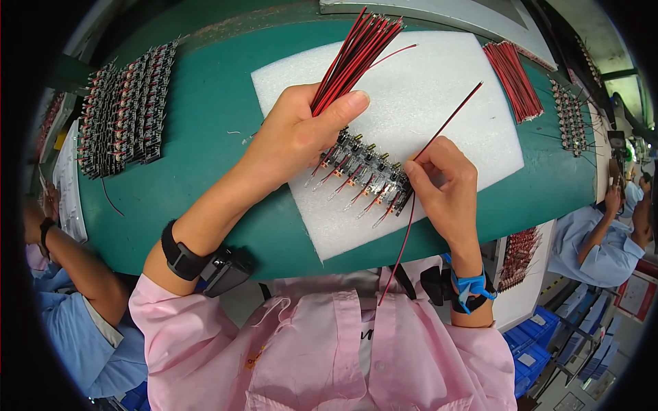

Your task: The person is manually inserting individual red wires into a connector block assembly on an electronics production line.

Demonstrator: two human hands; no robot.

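My left hand (298, 137) is closed around a thick bundle of red and black wires (356, 61), whose bare ends fan out above the fist. One red wire sticks out to the right of the bundle. Between thumb and fingers my right hand (445, 188) pinches a single red-black wire (449, 123), which runs up past the hand and hangs down toward my lap. Beside those fingertips lies a row of small circuit boards (370, 171) with clear bulbs and short wires, resting on a white foam sheet (439, 75). My left hand partly hides the row's far left end.
Stacked rows of similar boards (127, 109) lie at the left of the green table (212, 89). A second pile of red wires (514, 81) and more boards (572, 116) lie at the right. Co-workers in blue sit on both sides; blue bins (531, 339) stand lower right.
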